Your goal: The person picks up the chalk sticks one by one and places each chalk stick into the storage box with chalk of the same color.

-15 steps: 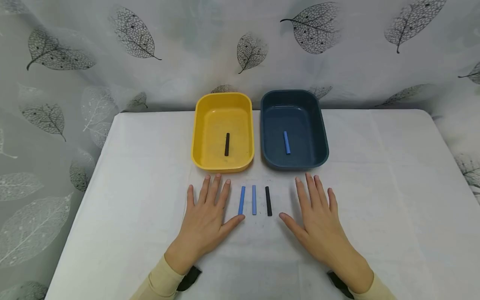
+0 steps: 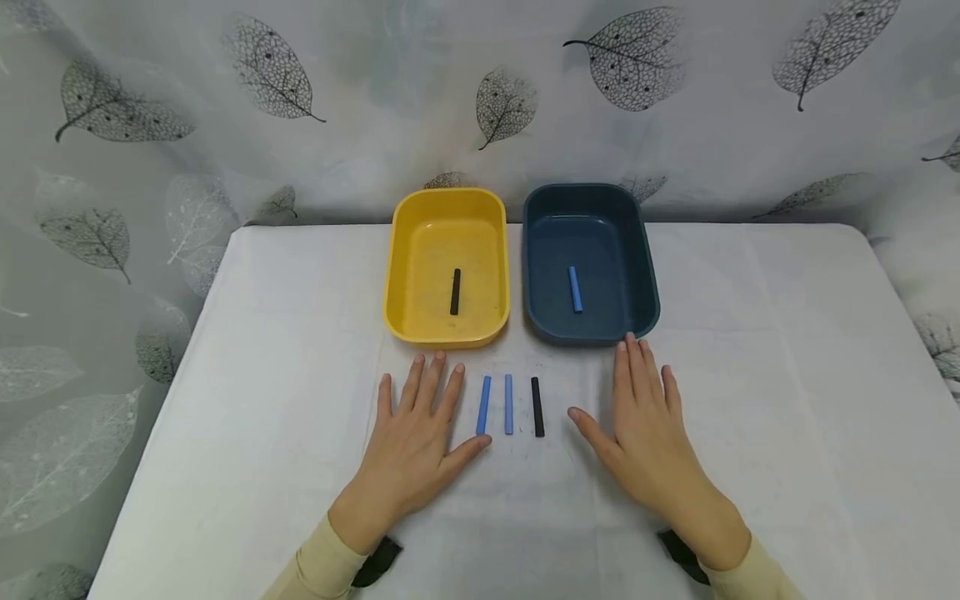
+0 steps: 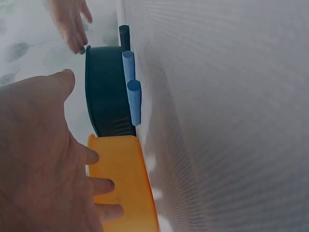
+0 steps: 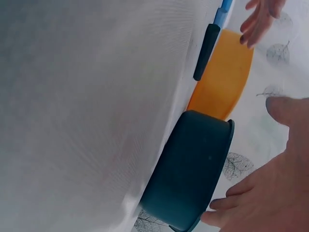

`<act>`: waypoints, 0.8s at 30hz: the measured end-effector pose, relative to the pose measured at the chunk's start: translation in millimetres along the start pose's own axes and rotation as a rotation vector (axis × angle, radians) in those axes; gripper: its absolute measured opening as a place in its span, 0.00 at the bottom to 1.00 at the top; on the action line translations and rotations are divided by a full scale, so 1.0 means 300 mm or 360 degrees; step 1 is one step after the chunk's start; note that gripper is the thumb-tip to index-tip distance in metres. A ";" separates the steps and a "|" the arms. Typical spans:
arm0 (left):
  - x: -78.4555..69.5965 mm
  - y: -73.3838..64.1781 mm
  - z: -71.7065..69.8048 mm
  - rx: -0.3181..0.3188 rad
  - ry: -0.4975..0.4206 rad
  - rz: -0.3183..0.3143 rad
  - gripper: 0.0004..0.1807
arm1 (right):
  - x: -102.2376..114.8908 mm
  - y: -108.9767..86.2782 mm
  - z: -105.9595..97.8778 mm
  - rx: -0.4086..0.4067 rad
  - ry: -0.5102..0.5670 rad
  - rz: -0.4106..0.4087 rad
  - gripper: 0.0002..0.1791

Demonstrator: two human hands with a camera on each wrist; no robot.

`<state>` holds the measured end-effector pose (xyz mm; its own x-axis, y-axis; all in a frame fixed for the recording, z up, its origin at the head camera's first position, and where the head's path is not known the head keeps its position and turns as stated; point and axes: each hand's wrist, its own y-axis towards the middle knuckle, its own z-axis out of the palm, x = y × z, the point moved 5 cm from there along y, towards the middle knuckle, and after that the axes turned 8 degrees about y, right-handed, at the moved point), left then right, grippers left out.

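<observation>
My left hand (image 2: pixel 412 450) is held palm down with straight, spread fingers, left of three thin sticks. Its thumb tip overlaps the near end of the left blue stick (image 2: pixel 483 405) in the head view; the left wrist view shows a gap between them. A second blue stick (image 2: pixel 508 404) and a black stick (image 2: pixel 537 407) lie beside it, roughly parallel. To their right is my right hand (image 2: pixel 651 454), holding nothing, fingers straight and thumb apart. Its fingertips reach the near edge of the dark blue tub (image 2: pixel 600 242) in the head view; contact is unclear.
A yellow tub (image 2: pixel 423 250) stands left of the dark blue one, near the far edge of the white-covered table (image 2: pixel 300 333). Inside the yellow tub lies a black stick (image 2: pixel 454 292); the dark blue tub holds a blue stick (image 2: pixel 575 289). A leaf-patterned curtain (image 2: pixel 420 83) hangs behind.
My right hand has moved slightly forward and to the right, and its fingers have drawn closer together. The left hand and the sticks stay in place.
</observation>
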<state>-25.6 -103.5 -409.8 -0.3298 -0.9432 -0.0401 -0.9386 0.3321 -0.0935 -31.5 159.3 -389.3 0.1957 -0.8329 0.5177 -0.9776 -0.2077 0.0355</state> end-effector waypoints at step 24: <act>0.002 -0.003 -0.002 -0.0017 -0.0015 0.0022 0.50 | -0.105 0.163 -0.099 0.0050 0.0256 0.0114 0.52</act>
<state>-25.0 -104.5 -409.1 -0.3418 -0.9384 -0.0505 -0.9350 0.3450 -0.0822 -87.7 190.5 -378.6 0.1081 -0.7540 0.6479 -0.9851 -0.1688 -0.0321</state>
